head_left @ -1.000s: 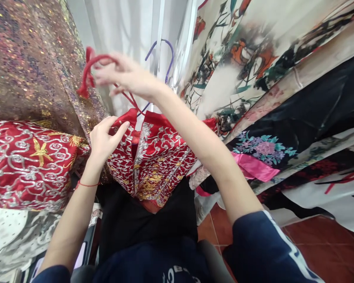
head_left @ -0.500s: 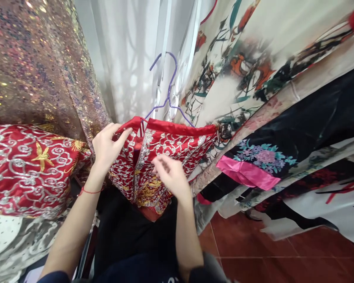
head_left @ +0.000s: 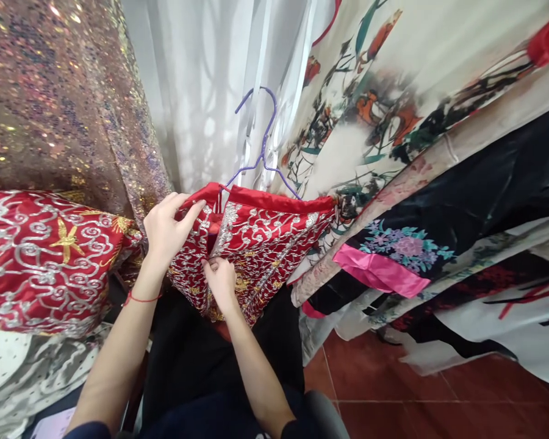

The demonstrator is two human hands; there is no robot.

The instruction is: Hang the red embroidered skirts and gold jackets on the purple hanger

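Red embroidered cloth (head_left: 50, 262): far left, apart from both hands.
Left hand (head_left: 168, 227): grip closed, thumb and fingers clamping the garment's left top edge.
Front slit (head_left: 212, 242): gaping between the hands.
Right hand (head_left: 222, 281): grip pinched nearly shut on cloth at slit's near end.
Red garment (head_left: 260, 244): centre, embroidered, under both hands.
Purple hanger (head_left: 262, 155): just beyond garment's band.
Step in hand: working the slit edges, likely.
Next move calls for: left steadying the band, right keeping both edges aligned, probably.
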